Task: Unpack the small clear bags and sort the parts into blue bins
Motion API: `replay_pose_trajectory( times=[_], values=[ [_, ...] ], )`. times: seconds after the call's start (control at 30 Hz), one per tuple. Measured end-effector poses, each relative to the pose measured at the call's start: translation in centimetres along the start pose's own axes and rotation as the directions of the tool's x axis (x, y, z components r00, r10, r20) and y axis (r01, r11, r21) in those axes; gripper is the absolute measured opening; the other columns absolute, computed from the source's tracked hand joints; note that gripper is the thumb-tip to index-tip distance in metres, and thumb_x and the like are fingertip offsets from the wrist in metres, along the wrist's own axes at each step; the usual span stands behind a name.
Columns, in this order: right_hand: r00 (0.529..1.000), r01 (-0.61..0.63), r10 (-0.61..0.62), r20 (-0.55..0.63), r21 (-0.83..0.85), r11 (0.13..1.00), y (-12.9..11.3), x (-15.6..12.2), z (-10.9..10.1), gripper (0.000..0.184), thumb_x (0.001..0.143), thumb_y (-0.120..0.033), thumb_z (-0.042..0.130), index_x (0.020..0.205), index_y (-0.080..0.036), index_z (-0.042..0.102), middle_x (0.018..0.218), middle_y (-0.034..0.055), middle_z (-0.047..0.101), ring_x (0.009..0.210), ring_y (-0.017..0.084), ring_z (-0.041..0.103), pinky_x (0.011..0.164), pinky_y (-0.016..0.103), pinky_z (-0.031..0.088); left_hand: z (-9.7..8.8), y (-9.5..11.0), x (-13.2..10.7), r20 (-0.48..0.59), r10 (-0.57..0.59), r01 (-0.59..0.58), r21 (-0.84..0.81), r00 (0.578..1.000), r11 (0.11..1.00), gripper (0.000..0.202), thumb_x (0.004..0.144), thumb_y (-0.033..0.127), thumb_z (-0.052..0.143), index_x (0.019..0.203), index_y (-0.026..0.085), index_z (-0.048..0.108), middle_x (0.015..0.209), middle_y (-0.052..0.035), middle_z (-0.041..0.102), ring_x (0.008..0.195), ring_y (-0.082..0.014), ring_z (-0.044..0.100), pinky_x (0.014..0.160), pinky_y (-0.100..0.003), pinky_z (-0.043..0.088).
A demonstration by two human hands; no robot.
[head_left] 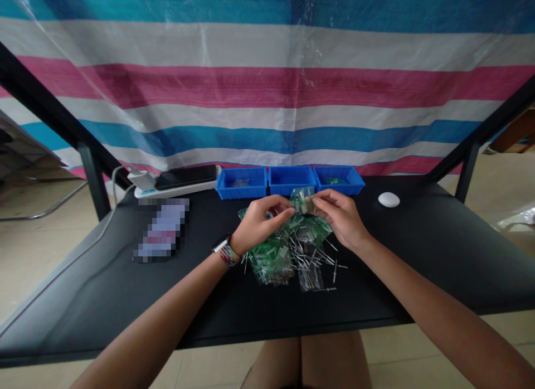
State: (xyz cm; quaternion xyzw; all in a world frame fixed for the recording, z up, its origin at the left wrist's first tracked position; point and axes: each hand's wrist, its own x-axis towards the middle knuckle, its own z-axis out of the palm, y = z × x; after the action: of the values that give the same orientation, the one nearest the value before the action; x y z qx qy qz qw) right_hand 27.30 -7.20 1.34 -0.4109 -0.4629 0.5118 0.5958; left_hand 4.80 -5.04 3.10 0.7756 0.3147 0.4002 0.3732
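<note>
A small clear plastic bag [301,200] with greenish contents is held up over the middle of the table. My right hand [341,215] pinches its right edge between thumb and fingers. At its left edge, the thumb and forefinger of my left hand [264,220] close on the bag. Below both hands lies a heap of small green and clear plastic bags [270,258]. Among them are many loose metal pins that look like blind rivets [309,256], a few strewn to the right. One clear bag [310,278] at the heap's front holds brass-coloured pieces.
Behind the heap stand three blue bins: the left bin [242,194] holds a clear bag, the middle bin [279,189], and the right bin [346,189] with a green bag. A power strip [179,189], black phone [188,176], blurred-out flat object [163,233] and white oval object [388,199] flank them.
</note>
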Motion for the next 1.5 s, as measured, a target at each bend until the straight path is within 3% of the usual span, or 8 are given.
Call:
replay_pose_trajectory(
  times=[0.27, 0.5, 0.77, 0.93, 1.07, 1.2, 1.33, 1.5],
  values=[
    [0.995, -0.009, 0.015, 0.095, -0.073, 0.997, 0.2, -0.1, 0.1, 0.028, 0.077, -0.040, 0.091, 0.093, -0.022, 0.077, 0.087, 0.0014, 0.075, 0.078, 0.017, 0.072, 0.078, 0.035, 0.063, -0.1, -0.8, 0.0, -0.021, -0.047, 0.045, -0.106, 0.999, 0.993, 0.031, 0.101, 0.044, 0.066, 0.085, 0.017, 0.068, 0.071, -0.0012, 0.068, 0.065, -0.0136, 0.062, 0.061, -0.025, 0.046],
    [0.992, 0.001, 0.015, 0.123, -0.130, 0.992, -0.3, -0.3, 0.3, 0.030, 0.074, -0.040, 0.091, 0.077, -0.021, 0.069, 0.071, -0.0039, 0.063, 0.059, 0.011, 0.061, 0.056, 0.026, 0.055, -0.2, -0.8, 0.1, -0.007, -0.049, 0.049, -0.076, 0.999, 0.996, 0.032, 0.102, 0.043, 0.065, 0.083, 0.018, 0.065, 0.067, 0.0005, 0.064, 0.060, -0.0124, 0.058, 0.057, -0.024, 0.042],
    [0.955, -0.197, 0.188, 0.230, 0.016, 0.980, -0.6, -0.7, 0.5, 0.029, 0.084, -0.042, 0.084, 0.095, -0.023, 0.067, 0.062, -0.0058, 0.068, 0.039, 0.011, 0.057, 0.051, 0.032, 0.062, -0.2, -0.7, 0.0, -0.017, 0.004, -0.004, 0.028, 1.000, 1.000, 0.029, 0.104, 0.040, 0.062, 0.084, 0.019, 0.063, 0.065, 0.0014, 0.061, 0.058, -0.0117, 0.057, 0.055, -0.024, 0.042],
    [0.981, -0.109, 0.104, 0.165, 0.023, 0.994, -0.6, -0.7, 0.5, 0.025, 0.082, -0.038, 0.084, 0.097, -0.020, 0.075, 0.092, 0.0052, 0.081, 0.060, 0.016, 0.074, 0.056, 0.031, 0.065, -0.1, -1.0, 0.2, -0.057, -0.008, 0.009, 0.015, 0.998, 1.000, 0.025, 0.102, 0.043, 0.066, 0.095, 0.019, 0.070, 0.067, 0.0003, 0.064, 0.058, -0.0121, 0.060, 0.054, -0.023, 0.045],
    [0.986, 0.003, -0.012, 0.164, 0.053, 0.999, -0.7, -0.8, 0.3, 0.022, 0.086, -0.039, 0.079, 0.099, -0.021, 0.078, 0.089, 0.0048, 0.078, 0.070, 0.021, 0.078, 0.059, 0.034, 0.067, 0.0, -1.2, 0.4, -0.154, -0.100, 0.085, -0.106, 0.983, 0.991, 0.031, 0.096, 0.049, 0.074, 0.096, 0.019, 0.068, 0.069, 0.0000, 0.066, 0.056, -0.0124, 0.061, 0.052, -0.023, 0.048],
    [0.978, 0.081, -0.086, 0.190, 0.037, 0.996, -0.6, -1.1, 0.0, 0.022, 0.091, -0.039, 0.075, 0.103, -0.022, 0.080, 0.086, 0.0043, 0.077, 0.072, 0.023, 0.079, 0.062, 0.037, 0.068, -0.2, -0.8, 0.5, -0.055, -0.190, 0.170, -0.258, 0.980, 0.951, 0.052, 0.105, 0.061, 0.051, 0.085, 0.017, 0.068, 0.072, -0.0053, 0.071, 0.060, -0.0152, 0.067, 0.056, -0.026, 0.052],
    [0.969, 0.121, -0.102, 0.223, -0.074, 0.990, -0.6, -1.3, 0.1, 0.023, 0.093, -0.040, 0.075, 0.106, -0.022, 0.080, 0.085, 0.0046, 0.077, 0.071, 0.023, 0.079, 0.066, 0.038, 0.067, -0.4, -0.3, 0.4, 0.048, -0.165, 0.172, -0.261, 0.985, 0.950, 0.033, 0.098, 0.050, 0.069, 0.090, 0.017, 0.068, 0.071, -0.0032, 0.073, 0.065, -0.0157, 0.070, 0.061, -0.026, 0.055],
    [0.982, 0.136, -0.114, 0.154, -0.140, 0.981, -0.7, -1.3, 0.7, 0.033, 0.090, -0.043, 0.079, 0.117, -0.026, 0.074, 0.100, 0.0032, 0.075, 0.070, 0.019, 0.077, 0.063, 0.034, 0.065, -0.2, -0.6, 0.4, 0.013, -0.131, 0.130, -0.244, 0.991, 0.961, 0.024, 0.096, 0.041, 0.073, 0.091, 0.018, 0.065, 0.069, -0.0020, 0.073, 0.063, -0.0148, 0.070, 0.058, -0.024, 0.054]
  ],
)
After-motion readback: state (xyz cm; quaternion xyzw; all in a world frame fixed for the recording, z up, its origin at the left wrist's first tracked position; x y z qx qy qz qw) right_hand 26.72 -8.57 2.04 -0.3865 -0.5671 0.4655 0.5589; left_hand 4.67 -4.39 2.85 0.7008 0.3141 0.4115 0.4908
